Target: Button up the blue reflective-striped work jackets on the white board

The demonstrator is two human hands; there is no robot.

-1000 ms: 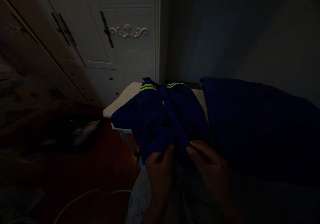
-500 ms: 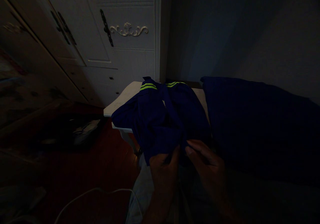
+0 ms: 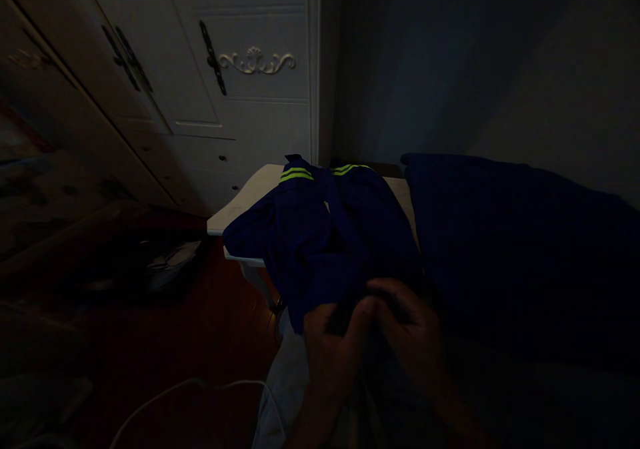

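Observation:
A dark blue jacket (image 3: 310,229) with yellow-green stripes lies spread over a small white table (image 3: 240,202), its near edge hanging toward me. My left hand (image 3: 333,342) is closed on the jacket's near edge, thumb pointing up and right. Beside it my right hand (image 3: 413,332) pinches the same edge, with thumb and forefinger close to the left thumb. The two thumbs meet or nearly meet. Darkness hides the exact bit of cloth between the fingertips.
A dark blue pillow (image 3: 520,249) rests to the right against the wall. White wardrobe doors (image 3: 260,122) stand behind the table. A white cable (image 3: 190,382) runs across the lower left, and a dark pile (image 3: 170,262) lies on the red floor.
My right hand has shifted slightly left, and my left thumb has moved right, so the two hands are closer together. The jacket stays in place.

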